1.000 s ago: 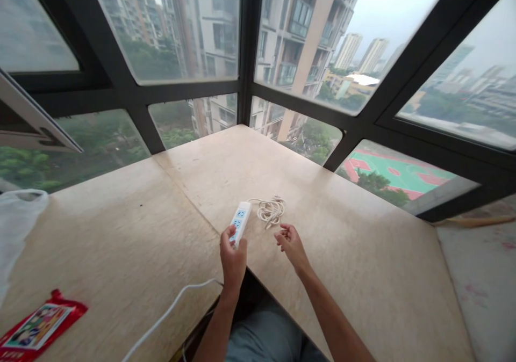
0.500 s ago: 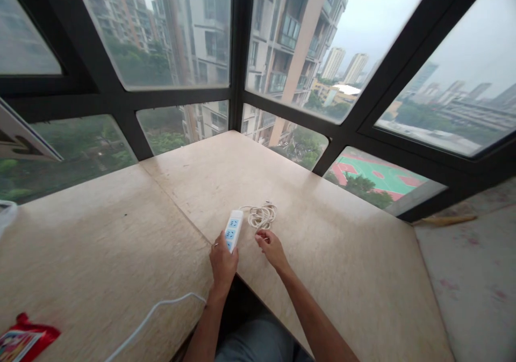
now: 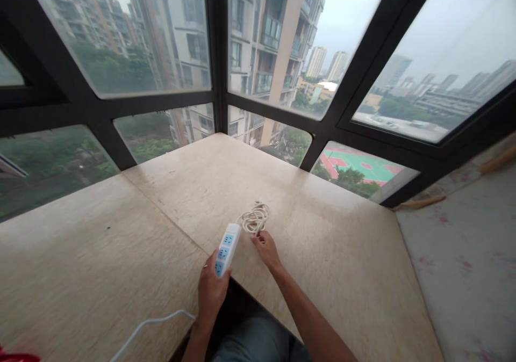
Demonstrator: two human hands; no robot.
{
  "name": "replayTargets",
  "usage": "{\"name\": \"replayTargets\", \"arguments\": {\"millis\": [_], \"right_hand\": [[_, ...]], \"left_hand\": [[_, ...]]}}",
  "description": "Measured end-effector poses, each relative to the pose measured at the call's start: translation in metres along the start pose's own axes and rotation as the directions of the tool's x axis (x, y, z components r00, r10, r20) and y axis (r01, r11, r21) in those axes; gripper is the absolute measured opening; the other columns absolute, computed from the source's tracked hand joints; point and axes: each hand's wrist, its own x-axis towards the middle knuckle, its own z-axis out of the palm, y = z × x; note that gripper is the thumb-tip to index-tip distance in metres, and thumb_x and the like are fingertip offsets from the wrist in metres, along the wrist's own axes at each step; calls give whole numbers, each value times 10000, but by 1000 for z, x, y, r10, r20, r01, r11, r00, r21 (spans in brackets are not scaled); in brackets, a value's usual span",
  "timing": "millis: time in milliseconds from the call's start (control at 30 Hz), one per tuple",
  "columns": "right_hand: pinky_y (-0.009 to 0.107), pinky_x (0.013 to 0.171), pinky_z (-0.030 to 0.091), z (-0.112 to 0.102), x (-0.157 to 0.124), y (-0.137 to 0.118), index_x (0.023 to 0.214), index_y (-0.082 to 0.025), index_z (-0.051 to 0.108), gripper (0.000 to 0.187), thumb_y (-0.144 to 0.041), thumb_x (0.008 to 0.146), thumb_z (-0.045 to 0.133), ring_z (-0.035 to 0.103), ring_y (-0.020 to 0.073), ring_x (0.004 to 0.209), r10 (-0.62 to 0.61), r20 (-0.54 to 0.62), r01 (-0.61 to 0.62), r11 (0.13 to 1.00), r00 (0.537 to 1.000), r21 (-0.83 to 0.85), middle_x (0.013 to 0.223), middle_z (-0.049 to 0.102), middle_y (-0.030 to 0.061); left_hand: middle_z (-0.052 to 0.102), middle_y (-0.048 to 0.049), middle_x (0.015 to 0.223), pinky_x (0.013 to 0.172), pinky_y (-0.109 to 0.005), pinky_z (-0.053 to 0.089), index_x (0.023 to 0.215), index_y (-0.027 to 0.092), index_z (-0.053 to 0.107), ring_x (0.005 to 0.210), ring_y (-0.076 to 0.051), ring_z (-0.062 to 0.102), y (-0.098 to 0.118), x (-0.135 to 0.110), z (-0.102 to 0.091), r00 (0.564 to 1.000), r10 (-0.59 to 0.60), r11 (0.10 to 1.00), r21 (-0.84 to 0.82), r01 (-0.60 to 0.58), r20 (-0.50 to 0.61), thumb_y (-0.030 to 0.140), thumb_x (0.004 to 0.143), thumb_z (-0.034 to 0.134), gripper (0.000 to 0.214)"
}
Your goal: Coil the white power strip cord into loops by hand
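A white power strip (image 3: 228,249) with blue socket faces slants up from my left hand (image 3: 213,287), whose thumb and fingers grip its near end. The hand wears a ring. From the strip's far end runs a white cord (image 3: 255,218), lying in a loose looped bundle on the stone ledge (image 3: 169,190). My right hand (image 3: 266,248) is at the near side of this bundle, fingers curled and pinched on the cord. The exact hold is partly hidden by the fingers.
Dark window frames (image 3: 220,82) border the ledge at the back. Another white cable (image 3: 149,321) lies left of my left forearm. A red item (image 3: 18,355) shows at the lower left corner. Floral wall covering (image 3: 463,260) stands at right.
My left hand has drawn the power strip back towards me, and more of its sockets show. My right hand has come up against the cord bundle. The camera has turned right.
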Motion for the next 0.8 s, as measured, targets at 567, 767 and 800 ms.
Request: {"name": "replayTargets", "arguments": {"millis": [567, 767, 800], "right_hand": [[256, 605, 498, -245, -65, 25, 755, -171, 699, 366, -446, 554, 836, 551, 119, 595, 208, -503, 47, 893, 839, 448, 663, 635, -12], [287, 731, 522, -285, -126, 57, 739, -194, 714, 299, -305, 504, 861, 622, 149, 731, 284, -590, 109, 835, 756, 540, 778, 694, 6], [291, 744, 522, -287, -136, 63, 738, -197, 713, 288, -296, 510, 857, 626, 150, 740, 299, -596, 108, 828, 746, 551, 786, 695, 6]], "left_hand": [[661, -102, 1138, 1003, -379, 447, 1185, 148, 592, 1086, -250, 597, 23, 8, 55, 899, 426, 894, 108, -435, 96, 5, 619, 434, 604], [662, -78, 1143, 1006, -347, 436, 1123, 177, 626, 1105, -233, 590, 54, 30, 67, 828, 520, 803, 209, -558, 209, -17, 595, 403, 605], [660, -75, 1152, 1008, -344, 433, 1122, 180, 631, 1108, -232, 589, 58, 32, 67, 825, 519, 795, 228, -563, 224, -12, 597, 408, 602]]}}
